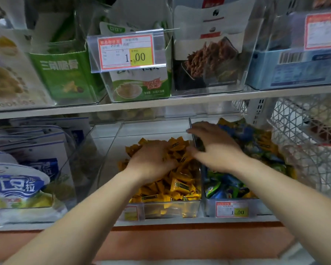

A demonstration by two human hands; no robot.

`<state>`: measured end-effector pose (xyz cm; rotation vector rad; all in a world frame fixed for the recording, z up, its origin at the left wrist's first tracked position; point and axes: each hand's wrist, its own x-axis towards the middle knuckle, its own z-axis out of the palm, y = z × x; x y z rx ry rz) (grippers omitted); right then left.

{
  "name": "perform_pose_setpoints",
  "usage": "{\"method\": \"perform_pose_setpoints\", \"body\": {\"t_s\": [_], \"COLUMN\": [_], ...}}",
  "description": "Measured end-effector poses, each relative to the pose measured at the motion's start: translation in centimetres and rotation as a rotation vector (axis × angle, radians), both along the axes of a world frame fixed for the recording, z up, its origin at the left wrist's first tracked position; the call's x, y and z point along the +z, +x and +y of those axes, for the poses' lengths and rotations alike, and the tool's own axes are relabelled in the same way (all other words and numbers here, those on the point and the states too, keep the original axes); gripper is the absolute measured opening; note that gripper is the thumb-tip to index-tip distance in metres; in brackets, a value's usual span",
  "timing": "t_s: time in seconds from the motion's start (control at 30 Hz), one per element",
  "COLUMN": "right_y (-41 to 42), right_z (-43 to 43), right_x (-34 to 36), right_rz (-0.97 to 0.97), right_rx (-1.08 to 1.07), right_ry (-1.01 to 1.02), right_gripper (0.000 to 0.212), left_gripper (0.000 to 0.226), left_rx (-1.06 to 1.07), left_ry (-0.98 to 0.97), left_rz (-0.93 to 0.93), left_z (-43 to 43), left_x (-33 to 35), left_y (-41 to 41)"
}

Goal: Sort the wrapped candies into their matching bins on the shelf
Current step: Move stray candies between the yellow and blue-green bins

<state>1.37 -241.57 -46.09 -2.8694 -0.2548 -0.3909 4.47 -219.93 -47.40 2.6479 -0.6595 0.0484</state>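
Two clear plastic bins sit side by side on the lower shelf. The left bin (172, 209) holds a heap of yellow wrapped candies (182, 185). The right bin (210, 206) holds a mix of blue, green and some yellow wrapped candies (256, 142). My left hand (153, 161) lies palm down in the yellow heap, its fingers curled into the candies and partly hidden. My right hand (216, 148) hovers over the divider between the bins with fingers spread; whether it holds anything is hidden.
Large blue-and-white snack bags (17, 186) fill the bin to the left. A white wire basket (306, 134) stands on the right. The upper shelf (161, 105) carries boxed snacks in clear bins with price tags (125, 51), close above my hands.
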Motion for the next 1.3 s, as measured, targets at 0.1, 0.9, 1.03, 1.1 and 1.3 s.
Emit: {"method": "perform_pose_setpoints", "body": {"t_s": [0.1,0.9,1.03,1.1,1.3], "right_y": [0.6,0.6,0.6,0.6,0.6], "right_z": [0.2,-0.2,-0.2,-0.2,-0.2], "right_x": [-1.5,-2.3,-2.3,-2.3,-2.3], "right_rz": [0.269,0.285,0.277,0.278,0.287], "right_rx": [-0.009,0.042,0.041,0.038,0.038], "right_ry": [0.078,0.138,0.132,0.133,0.115], "right_gripper": [0.078,0.073,0.072,0.072,0.072], "left_gripper": [0.072,0.033,0.028,0.029,0.031], "left_rx": [-0.119,-0.034,-0.089,-0.1,0.042], "left_ry": [0.111,0.52,0.194,0.134,0.123], "left_rz": [-0.015,0.142,0.046,0.048,0.063], "left_z": [-2.4,4.2,0.6,-1.4,-2.8], "left_x": [0.3,1.4,0.6,-0.9,-4.2], "left_y": [2.0,7.3,7.7,8.1,10.6]}}
